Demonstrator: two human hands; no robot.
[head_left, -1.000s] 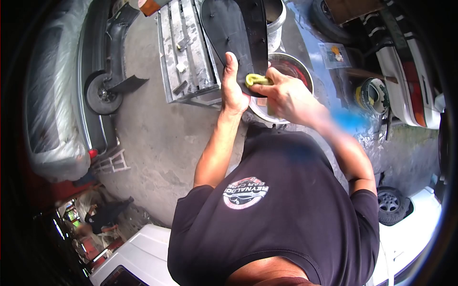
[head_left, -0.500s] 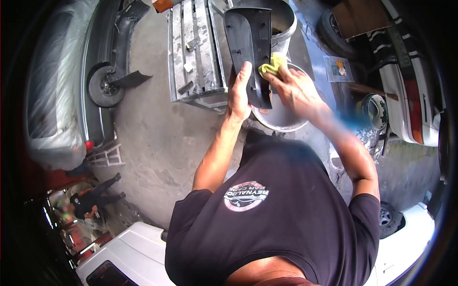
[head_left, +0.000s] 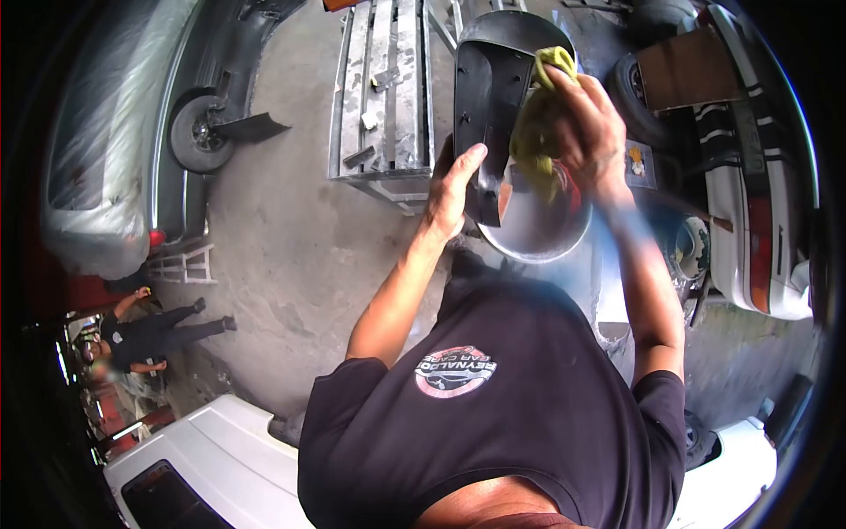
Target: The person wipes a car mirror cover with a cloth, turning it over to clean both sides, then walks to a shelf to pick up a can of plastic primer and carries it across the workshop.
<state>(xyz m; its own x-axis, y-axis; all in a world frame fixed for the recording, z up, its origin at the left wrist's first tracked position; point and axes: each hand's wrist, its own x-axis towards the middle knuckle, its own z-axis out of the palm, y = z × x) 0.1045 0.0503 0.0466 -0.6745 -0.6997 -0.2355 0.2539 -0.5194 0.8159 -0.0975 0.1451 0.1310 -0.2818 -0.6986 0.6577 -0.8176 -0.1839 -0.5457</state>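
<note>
Cloth and right hand swing clear of the panel's edge, the cloth [head_left: 534,128] now hanging in a longer, blurred fold at its right side, level with its upper half. The right hand [head_left: 601,128] is closed, fingers and thumb pinching the cloth near its top; the left hand [head_left: 452,196] wraps partly around the black panel [head_left: 495,106], thumb along the near face, fingers hidden behind. Gripping it near the lower end likely steadies the panel while leaving the studded face and right edge within reach. The panel is in front of the person, above a round basin [head_left: 539,259], right of a slatted bench [head_left: 401,132], its long axis running away from the body, narrow end pointing back toward the shirt [head_left: 502,414]
</note>
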